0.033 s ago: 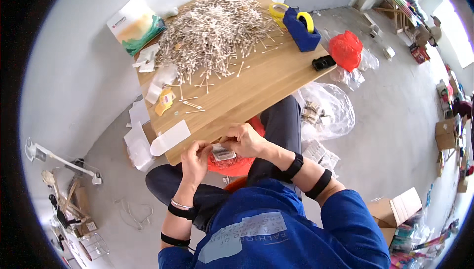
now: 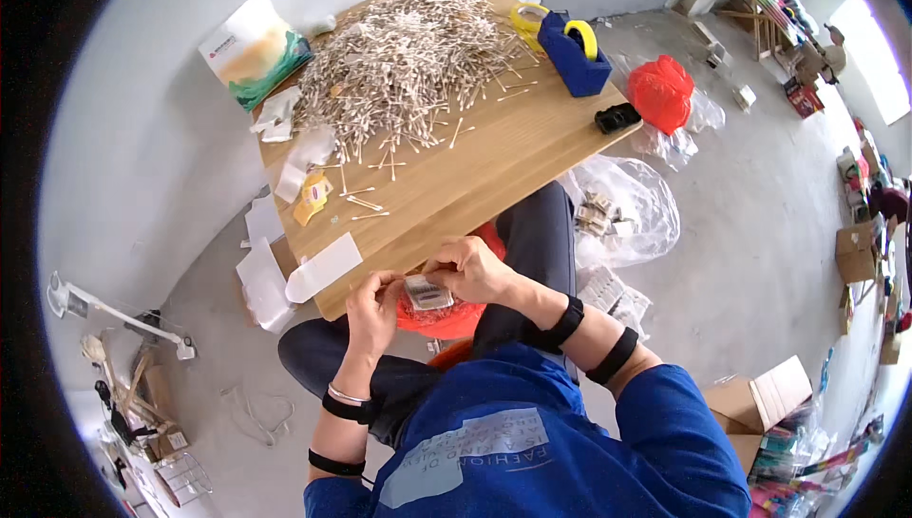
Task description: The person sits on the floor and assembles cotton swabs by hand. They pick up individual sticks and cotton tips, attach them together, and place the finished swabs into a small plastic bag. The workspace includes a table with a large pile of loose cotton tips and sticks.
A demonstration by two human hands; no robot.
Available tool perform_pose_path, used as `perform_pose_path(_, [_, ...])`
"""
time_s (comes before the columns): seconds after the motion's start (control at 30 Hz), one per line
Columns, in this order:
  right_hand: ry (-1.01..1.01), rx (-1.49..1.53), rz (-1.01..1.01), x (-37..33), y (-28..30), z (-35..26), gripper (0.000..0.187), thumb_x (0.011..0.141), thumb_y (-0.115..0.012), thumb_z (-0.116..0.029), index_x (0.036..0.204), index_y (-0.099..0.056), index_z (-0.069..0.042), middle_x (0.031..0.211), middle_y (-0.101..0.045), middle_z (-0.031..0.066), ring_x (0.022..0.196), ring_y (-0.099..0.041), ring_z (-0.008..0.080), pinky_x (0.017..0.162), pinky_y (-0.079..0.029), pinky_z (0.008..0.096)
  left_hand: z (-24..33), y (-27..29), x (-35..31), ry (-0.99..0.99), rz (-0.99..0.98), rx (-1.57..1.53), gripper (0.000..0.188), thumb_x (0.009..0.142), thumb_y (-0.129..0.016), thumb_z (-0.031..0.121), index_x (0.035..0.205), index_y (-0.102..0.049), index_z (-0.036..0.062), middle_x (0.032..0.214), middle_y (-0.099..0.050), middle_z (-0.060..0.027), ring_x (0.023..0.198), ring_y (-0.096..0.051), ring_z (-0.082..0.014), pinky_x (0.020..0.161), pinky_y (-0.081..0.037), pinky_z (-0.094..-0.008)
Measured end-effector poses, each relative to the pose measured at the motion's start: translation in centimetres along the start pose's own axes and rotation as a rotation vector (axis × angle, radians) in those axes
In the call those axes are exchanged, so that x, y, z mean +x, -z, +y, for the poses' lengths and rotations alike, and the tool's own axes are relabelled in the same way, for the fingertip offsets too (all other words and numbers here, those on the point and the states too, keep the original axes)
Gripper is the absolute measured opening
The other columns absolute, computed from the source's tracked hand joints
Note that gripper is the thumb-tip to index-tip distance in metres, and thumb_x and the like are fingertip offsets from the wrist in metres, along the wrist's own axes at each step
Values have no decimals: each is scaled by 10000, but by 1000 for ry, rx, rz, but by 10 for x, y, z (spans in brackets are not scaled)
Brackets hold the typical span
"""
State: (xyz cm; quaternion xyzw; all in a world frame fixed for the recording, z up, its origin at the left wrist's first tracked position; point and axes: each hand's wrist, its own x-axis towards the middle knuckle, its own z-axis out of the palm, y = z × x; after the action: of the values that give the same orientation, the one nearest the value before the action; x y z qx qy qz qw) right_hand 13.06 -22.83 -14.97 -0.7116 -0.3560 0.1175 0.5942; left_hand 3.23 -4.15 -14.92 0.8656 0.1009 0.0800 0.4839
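Note:
Over my lap, just off the table's near edge, a small clear packet (image 2: 428,294) with whitish contents is held between my two hands. My left hand (image 2: 373,305) pinches its left side with thumb and fingers. At its upper right corner, the closed fingers of my right hand (image 2: 472,269) grip it. What exactly lies inside the packet is too small to tell. Below it is a red plastic bag (image 2: 440,319), partly hidden by the hands. A large heap of cotton swabs (image 2: 404,57) covers the far part of the wooden table (image 2: 432,195), with several loose swabs nearer me.
A blue tape dispenser (image 2: 576,67) with yellow tape and a black object (image 2: 617,119) sit at the table's right. White card (image 2: 324,269) lies at the near left corner, beside a yellow wrapper (image 2: 313,197). Clear bags (image 2: 655,223) and a red bag (image 2: 662,95) rest on the floor.
The table and its contents sit slightly further left in the picture. Both hands stay on the packet, which shows a little more of its face.

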Motion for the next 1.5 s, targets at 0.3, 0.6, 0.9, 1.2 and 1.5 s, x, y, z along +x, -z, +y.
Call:
perform_pose_path(0.3, [-391, 422, 953, -103, 141, 53, 59, 834, -724, -49, 889, -719, -29, 733, -665, 24, 612, -590, 87, 518, -485, 228, -55, 20, -5, 146, 49, -221, 160, 961, -594, 147, 962, -638, -7, 851, -649, -18, 784, -600, -93, 738, -486, -236])
perform_pose_path(0.6, [-1021, -22, 1305, -209, 241, 201, 667, 759, -819, -200, 1284, -499, 57, 1174, -565, 155, 817, -616, 185, 722, -540, 323, -66, 1, -6, 197, -130, -253, 134, 955, -592, 110, 983, -633, -14, 881, -647, -30, 809, -601, -86, 773, -498, -236])
perform_pose_path(0.9, [-620, -8, 1064, -102, 186, 167, 320, 893, -642, -112, 1177, -587, 24, 997, -640, 69, 751, -590, 116, 652, -493, 247, -102, 19, -9, 90, 364, -166, 137, 943, -608, 89, 1038, -614, -10, 926, -643, -31, 827, -594, -66, 744, -495, -215])
perform_pose_path(1.2, [-139, -75, -29, 137, 16, 21, 181, 891, -635, -62, 1053, -684, 3, 936, -711, 82, 823, -652, 132, 770, -501, 232, -142, 39, 15, 81, 785, 453, 616, 812, -637, 56, 1355, -350, 17, 1371, -385, -210, 1301, -316, -396, 1097, -249, -500])
perform_pose_path(1.5, [82, -1007, -49, 285, -117, 88, 520, 846, -655, -246, 1303, -505, -50, 1327, -541, 119, 1314, -364, 337, 1086, -295, 483, -135, 29, 23, 203, 736, 518, 604, 859, -625, 132, 1371, -321, 32, 1399, -343, -227, 1331, -299, -428, 1118, -250, -517])
